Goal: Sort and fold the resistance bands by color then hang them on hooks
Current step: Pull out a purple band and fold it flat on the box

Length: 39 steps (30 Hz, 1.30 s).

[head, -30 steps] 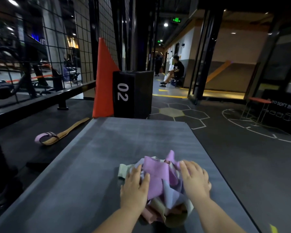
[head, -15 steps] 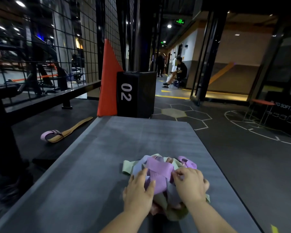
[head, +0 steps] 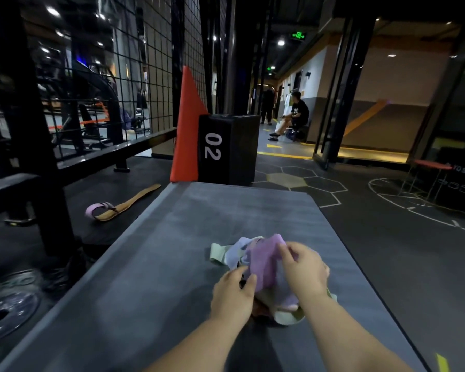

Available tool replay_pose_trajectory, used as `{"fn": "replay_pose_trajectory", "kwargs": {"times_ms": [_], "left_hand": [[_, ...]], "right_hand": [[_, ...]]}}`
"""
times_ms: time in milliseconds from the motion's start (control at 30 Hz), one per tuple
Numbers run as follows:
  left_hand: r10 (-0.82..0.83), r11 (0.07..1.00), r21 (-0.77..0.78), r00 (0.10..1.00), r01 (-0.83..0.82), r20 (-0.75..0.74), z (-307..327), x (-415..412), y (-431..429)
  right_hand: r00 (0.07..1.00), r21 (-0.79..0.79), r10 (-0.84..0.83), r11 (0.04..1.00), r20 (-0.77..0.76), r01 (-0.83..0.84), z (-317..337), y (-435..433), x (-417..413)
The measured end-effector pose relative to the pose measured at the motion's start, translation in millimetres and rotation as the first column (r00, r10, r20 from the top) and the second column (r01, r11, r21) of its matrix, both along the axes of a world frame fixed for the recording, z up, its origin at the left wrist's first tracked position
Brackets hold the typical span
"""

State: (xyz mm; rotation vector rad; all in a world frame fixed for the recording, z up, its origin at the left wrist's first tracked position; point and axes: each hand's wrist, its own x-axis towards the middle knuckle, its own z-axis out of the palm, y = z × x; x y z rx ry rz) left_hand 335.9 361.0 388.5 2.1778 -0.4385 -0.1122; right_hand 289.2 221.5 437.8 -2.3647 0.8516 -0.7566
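From the head camera, a heap of resistance bands (head: 285, 304) in purple, lilac, pale green and tan lies near the right side of a grey padded platform (head: 188, 237). The left hand (head: 232, 296) pinches the near edge of the top purple band (head: 263, 261), and the right hand (head: 304, 272) grips its far end. On the floor to the left lies a purple and tan strap (head: 118, 206). Beyond the platform stands a black box marked 02 (head: 228, 149).

Soft cloth bands (head: 261, 261) — matt mat (head: 172, 264)
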Motion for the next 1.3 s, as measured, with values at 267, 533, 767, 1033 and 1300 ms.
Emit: {"fn": "replay_pose_trajectory", "kwargs": {"times_ms": [267, 533, 767, 1033, 1300], "left_hand": [[-0.102, 0.909, -0.384, 0.806, -0.162, -0.582, 29.1, -16.3, -18.4], [-0.154, 0.789, -0.5, 0.672, -0.358, -0.724, 38.1, -34.6, -12.0], [-0.114, 0.926, -0.366, 0.854, -0.094, -0.507, 44.8, -53.2, 10.7], [0.11, 0.991, -0.049, 0.967, -0.124, -0.228, 24.9, -55.2, 78.6], [0.076, 0.991, 0.114, 0.993, -0.065, -0.094, 13.0, -59.7, 122.4]], "right_hand": [[0.907, 0.181, 0.182, 0.947, 0.38, -0.266, 56.0, 33.9, -27.5], [0.783, 0.249, 0.207, 0.874, 0.586, -0.418, 92.3, 49.3, -44.6], [0.816, 0.331, 0.168, 0.855, 0.554, -0.4, 77.4, 47.8, -77.6], [0.922, 0.477, 0.109, 0.829, 0.373, -0.291, 9.1, 23.2, -119.3], [0.962, 0.491, 0.173, 0.832, 0.213, -0.259, -26.6, 17.8, -135.0]]}}
